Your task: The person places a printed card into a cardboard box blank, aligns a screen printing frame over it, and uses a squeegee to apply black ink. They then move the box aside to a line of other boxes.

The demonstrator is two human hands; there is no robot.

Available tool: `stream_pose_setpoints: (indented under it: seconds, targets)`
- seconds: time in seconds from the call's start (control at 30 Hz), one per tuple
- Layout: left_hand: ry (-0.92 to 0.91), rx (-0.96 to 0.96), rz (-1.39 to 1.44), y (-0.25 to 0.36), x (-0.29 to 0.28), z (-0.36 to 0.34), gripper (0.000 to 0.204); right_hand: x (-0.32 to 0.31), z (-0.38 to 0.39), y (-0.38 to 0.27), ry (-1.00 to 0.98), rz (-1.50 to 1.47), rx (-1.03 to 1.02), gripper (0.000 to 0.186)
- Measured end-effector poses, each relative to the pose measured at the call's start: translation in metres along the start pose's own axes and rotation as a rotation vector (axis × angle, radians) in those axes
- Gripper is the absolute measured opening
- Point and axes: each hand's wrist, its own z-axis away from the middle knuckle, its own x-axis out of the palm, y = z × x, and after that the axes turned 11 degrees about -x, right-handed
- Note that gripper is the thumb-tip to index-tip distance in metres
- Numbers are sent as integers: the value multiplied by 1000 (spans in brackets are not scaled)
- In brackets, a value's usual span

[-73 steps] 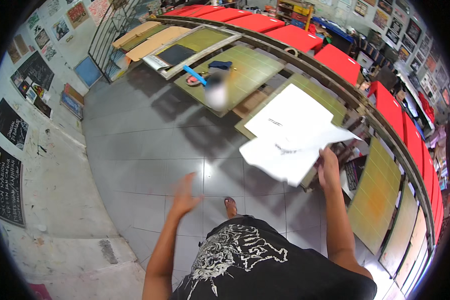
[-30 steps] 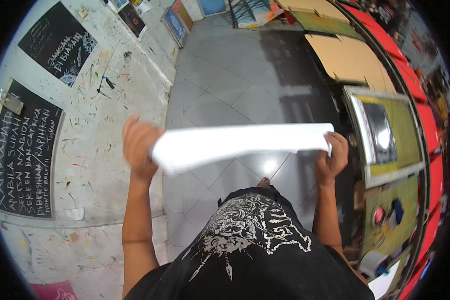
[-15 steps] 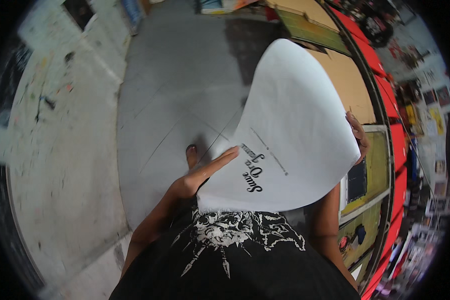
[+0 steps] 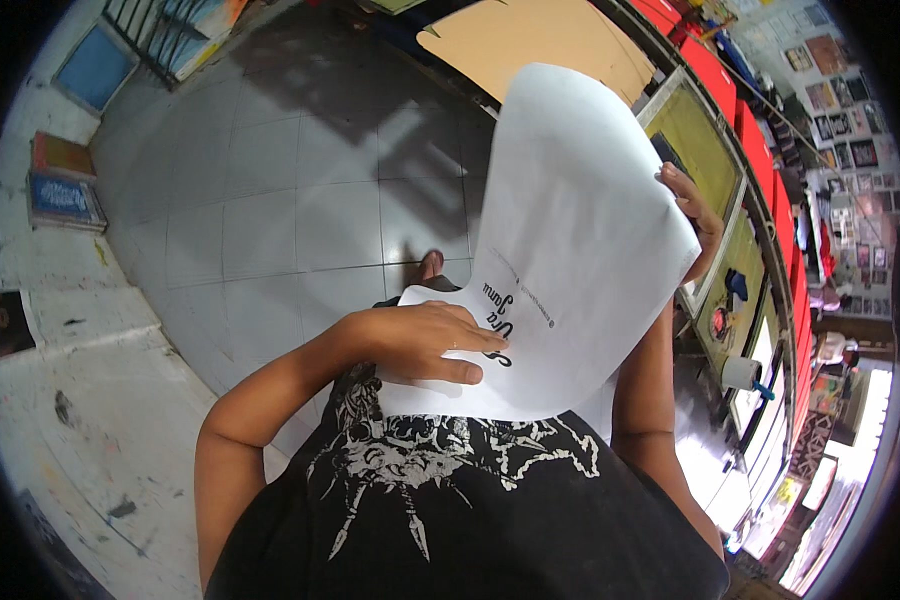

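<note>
A large white paper sheet (image 4: 590, 170) with black script printing is curved up in front of my black printed shirt (image 4: 470, 520), its lower edge against the shirt. My left hand (image 4: 435, 343) lies open on the lower part of the sheet, over some of the printing, with fingers stretched out. At the sheet's right edge, my right hand (image 4: 697, 215) is closed round the paper, its fingertips showing beside the curled border.
Along the right runs a rack with tan boards (image 4: 490, 45), framed screens (image 4: 705, 140), red panels (image 4: 748, 140) and a white roll (image 4: 740, 373). Small frames (image 4: 65, 200) lean by the paint-marked wall (image 4: 70, 450) on the left. My foot (image 4: 430, 263) is on grey tiles (image 4: 270, 200).
The sheet was first lifted from a board, then held flat between both hands, and is now upright and curved. My left hand has slid from its edge onto the printed part.
</note>
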Motion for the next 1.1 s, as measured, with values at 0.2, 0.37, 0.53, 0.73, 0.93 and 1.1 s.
stream_pose_setpoints:
  seconds: [0.2, 0.37, 0.53, 0.73, 0.93, 1.1]
  targets:
    - [130, -64, 2, -32, -76, 26, 70, 5, -23, 52, -84, 270, -98, 18]
    - [281, 23, 141, -61, -121, 35, 80, 15, -61, 100, -95, 297, -217, 23]
    - [412, -52, 315, -94, -161, 35, 70, 3, -126, 117, -298, 469, -367, 22]
    - [417, -313, 407, -111, -234, 26, 68, 10, -166, 103, -386, 763, -447, 27]
    - [432, -54, 1066, -132, -327, 15, 64, 61, -161, 83, -328, 1057, -435, 29]
    - [646, 21, 957, -160, -417, 17, 61, 110, -135, 72, -258, 1132, -259, 18]
